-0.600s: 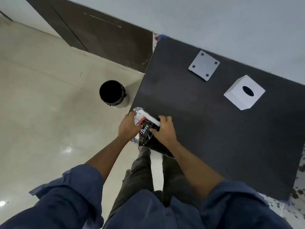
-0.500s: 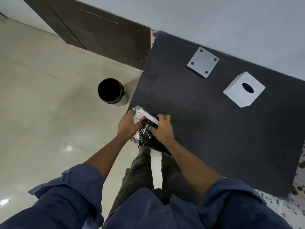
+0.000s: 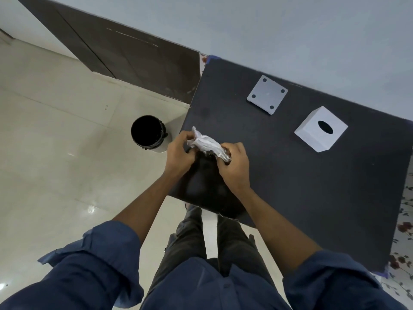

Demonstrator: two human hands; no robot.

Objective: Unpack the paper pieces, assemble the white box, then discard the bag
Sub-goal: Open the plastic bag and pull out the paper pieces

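Both hands hold a crinkled clear plastic bag (image 3: pixel 206 144) over the near left corner of the black table (image 3: pixel 301 175). My left hand (image 3: pixel 178 153) pinches its left end and my right hand (image 3: pixel 234 164) grips its right end. White folded material shows through the plastic; what exactly is inside cannot be made out. An assembled white box (image 3: pixel 320 130) with an oval hole on top stands at the far right of the table. A flat white square piece (image 3: pixel 267 95) with a dark dot in each corner lies to the left of the box.
A round bin (image 3: pixel 147 133) with a black liner stands on the tiled floor just left of the table's corner. A dark wooden door and a pale wall lie behind. My legs are below the table's near edge.
The bag has turned in my hands: its black printed side no longer shows and the clear, white-filled side faces up. Both hands have shifted slightly over the table corner.
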